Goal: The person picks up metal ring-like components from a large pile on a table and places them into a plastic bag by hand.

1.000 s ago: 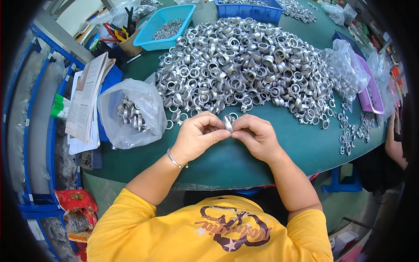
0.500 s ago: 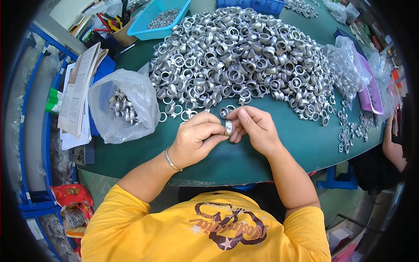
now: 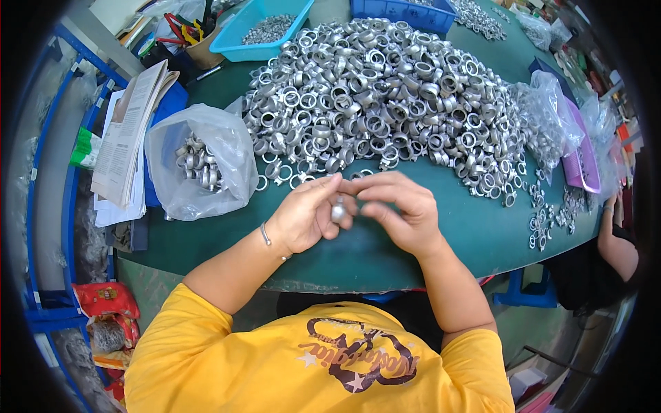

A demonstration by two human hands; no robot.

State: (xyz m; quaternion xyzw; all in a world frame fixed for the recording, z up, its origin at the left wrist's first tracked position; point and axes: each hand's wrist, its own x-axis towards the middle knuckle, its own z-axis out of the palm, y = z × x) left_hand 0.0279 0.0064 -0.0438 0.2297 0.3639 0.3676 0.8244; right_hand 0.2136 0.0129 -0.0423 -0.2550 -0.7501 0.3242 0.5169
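Observation:
My left hand (image 3: 306, 215) is turned palm up above the near part of the table, its fingers curled round a small silver metal ring (image 3: 338, 212). Only the ring's shiny outer side shows; the rest is hidden by the fingers. Close on its right is my right hand (image 3: 403, 210), with bent fingers reaching to the left fingertips and the thumb held apart. Nothing shows in the right hand. Just beyond both hands begins a large heap of metal rings (image 3: 385, 96), with several loose ones along its near edge.
At the left stands a clear plastic bag (image 3: 237, 165) holding more rings, beside stacked papers (image 3: 127, 141). Behind are a light-blue tray (image 3: 237, 51) of small parts and a blue bin (image 3: 406, 14). To the right lie a purple tray (image 3: 585, 155) and small rings (image 3: 540, 224). Another person's arm (image 3: 613, 237) shows far right.
My left hand has rolled palm up, and the ring has shifted from between the fingertips down into its curled fingers. My right fingers have bent over toward the left hand.

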